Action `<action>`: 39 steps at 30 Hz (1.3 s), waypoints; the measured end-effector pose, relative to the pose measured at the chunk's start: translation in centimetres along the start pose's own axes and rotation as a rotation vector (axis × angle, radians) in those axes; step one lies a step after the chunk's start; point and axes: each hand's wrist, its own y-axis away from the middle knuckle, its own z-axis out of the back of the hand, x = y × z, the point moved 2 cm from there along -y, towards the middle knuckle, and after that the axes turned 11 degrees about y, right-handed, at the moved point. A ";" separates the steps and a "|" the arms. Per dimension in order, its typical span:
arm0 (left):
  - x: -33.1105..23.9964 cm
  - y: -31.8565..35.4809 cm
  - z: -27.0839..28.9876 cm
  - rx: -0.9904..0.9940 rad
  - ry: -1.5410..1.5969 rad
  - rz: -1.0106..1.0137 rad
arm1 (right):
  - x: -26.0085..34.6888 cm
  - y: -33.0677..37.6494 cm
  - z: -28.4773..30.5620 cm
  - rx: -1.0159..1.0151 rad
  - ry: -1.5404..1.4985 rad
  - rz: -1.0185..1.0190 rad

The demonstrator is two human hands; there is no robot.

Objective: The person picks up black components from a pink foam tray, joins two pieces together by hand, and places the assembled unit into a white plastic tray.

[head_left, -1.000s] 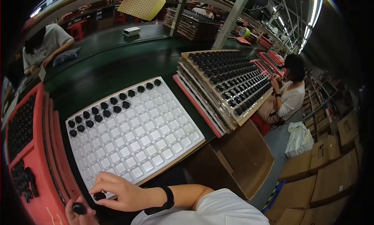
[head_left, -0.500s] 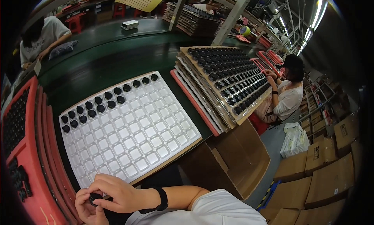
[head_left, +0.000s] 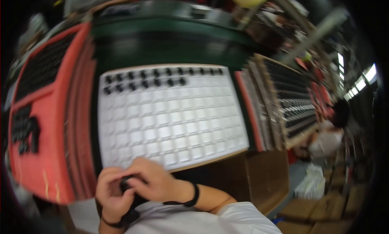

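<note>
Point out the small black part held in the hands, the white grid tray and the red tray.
small black part point(head_left: 126, 183), head view, its visible top between the fingers.
white grid tray point(head_left: 174, 124), head view, empty middle cells.
red tray point(head_left: 52, 145), head view, bare surface.

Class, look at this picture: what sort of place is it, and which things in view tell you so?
Probably a factory assembly or packing hall. A white compartment tray partly filled with small black parts lies on a green workbench, stacked filled trays stand alongside, and another worker sits nearby.
</note>
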 end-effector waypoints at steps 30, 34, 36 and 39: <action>-0.4 -0.3 0.3 0.065 0.047 0.021 | 0.1 -0.3 -0.4 0.039 -0.021 -0.102; -0.4 -0.3 0.4 0.034 0.303 0.087 | -0.8 0.2 -0.1 -0.004 -0.677 -0.308; -0.5 -0.4 0.4 0.069 0.211 0.052 | -0.6 0.3 -0.5 0.026 -0.355 -0.164; -0.5 -0.3 0.2 0.073 0.189 0.048 | -0.5 0.4 -0.2 0.016 -0.297 -0.127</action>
